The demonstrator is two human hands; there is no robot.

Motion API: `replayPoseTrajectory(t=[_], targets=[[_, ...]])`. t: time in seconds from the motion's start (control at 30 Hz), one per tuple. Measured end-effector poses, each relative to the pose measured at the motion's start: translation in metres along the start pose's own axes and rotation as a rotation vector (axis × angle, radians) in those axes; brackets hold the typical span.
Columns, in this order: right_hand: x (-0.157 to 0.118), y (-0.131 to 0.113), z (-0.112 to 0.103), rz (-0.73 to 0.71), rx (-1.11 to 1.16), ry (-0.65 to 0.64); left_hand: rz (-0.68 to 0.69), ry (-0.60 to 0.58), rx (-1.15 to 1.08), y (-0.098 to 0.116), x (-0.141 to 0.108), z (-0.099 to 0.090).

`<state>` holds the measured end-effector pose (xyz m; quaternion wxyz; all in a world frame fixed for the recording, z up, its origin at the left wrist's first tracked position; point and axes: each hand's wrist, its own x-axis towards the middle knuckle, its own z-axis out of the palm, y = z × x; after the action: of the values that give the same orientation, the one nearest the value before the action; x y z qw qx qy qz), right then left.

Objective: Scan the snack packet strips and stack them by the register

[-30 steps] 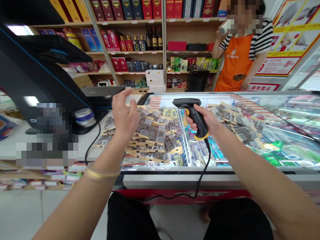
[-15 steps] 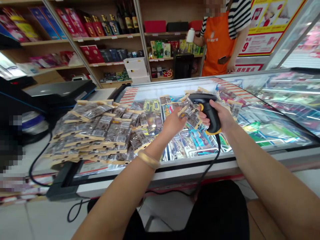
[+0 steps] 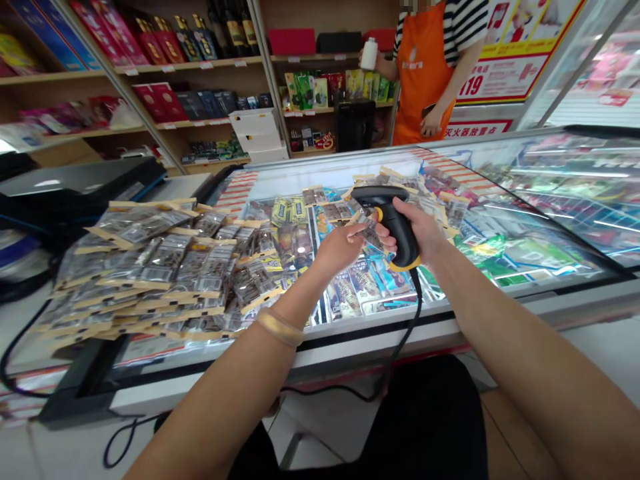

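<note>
My right hand (image 3: 417, 233) is wrapped round the grip of a black and yellow barcode scanner (image 3: 400, 230), its head pointing left. Close by on the left, the fingers of my left hand (image 3: 341, 248) pinch a small clear packet (image 3: 369, 230) with a tan top strip, just below the scanner's head. A gold bracelet (image 3: 279, 327) circles my left wrist. Similar packets lie in a large heap (image 3: 165, 267) at the left of the glass-topped freezer (image 3: 280, 177). More of them (image 3: 453, 207) lie on the glass beyond the scanner.
Across the freezer stands a person in an orange apron (image 3: 425, 60), holding a white bottle (image 3: 369, 55). Shelves of boxed goods (image 3: 200, 123) line the back. The scanner's black cable (image 3: 407, 333) hangs over the freezer's front edge. A dark flat device (image 3: 85, 183) sits at far left.
The whole view has shifted, so things appear further left. The person's hand across the freezer has moved in front of the apron. Both my hands keep their holds.
</note>
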<state>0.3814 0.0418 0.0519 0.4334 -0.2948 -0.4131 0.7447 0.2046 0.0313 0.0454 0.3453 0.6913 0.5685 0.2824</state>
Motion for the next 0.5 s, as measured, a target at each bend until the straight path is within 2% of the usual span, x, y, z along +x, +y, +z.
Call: replayPoseTrajectory(t=[0.13,0.27,0.4,0.5], targets=[[0.002,0.004,0.002,0.042,-0.002,-0.007,-0.005,0.062,0.008,-0.004,0.000,0.004],[0.000,0.004,0.004,0.025,0.006,-0.009,0.058,0.133,-0.005,-0.005,-0.002,0.005],[-0.004,0.001,0.003,0.001,0.006,-0.016,0.117,0.269,-0.204,-0.011,0.000,0.002],[-0.009,-0.003,0.002,-0.044,-0.003,-0.027,0.079,0.378,-0.376,-0.019,0.004,-0.005]])
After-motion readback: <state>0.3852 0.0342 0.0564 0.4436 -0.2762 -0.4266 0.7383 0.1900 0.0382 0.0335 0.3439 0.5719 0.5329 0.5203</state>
